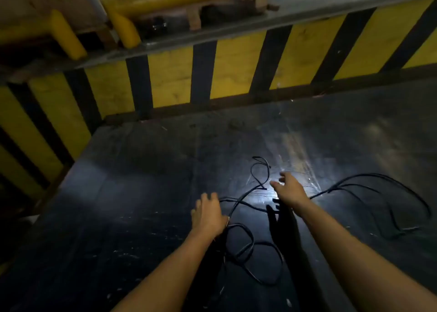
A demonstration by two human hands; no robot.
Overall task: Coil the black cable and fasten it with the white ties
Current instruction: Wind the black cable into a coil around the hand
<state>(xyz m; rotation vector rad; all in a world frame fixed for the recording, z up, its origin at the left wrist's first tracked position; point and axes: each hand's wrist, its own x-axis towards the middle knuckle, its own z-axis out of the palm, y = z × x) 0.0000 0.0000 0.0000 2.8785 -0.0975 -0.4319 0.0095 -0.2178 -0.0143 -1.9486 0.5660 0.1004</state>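
Sprawling loose across the lower centre and right of the frame, the black cable (250,240) runs just under the spread, empty right hand (289,190), while the left hand (208,213), grip unclear, rests over a strand.

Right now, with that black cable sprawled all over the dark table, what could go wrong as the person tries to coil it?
The black cable lies in crossing loops between the left hand and the right hand, so pulling could tighten a knot. A long loop runs far to the right and may snag or slide off the table. The light is dim and no white ties are clearly visible, so fastening may stall.
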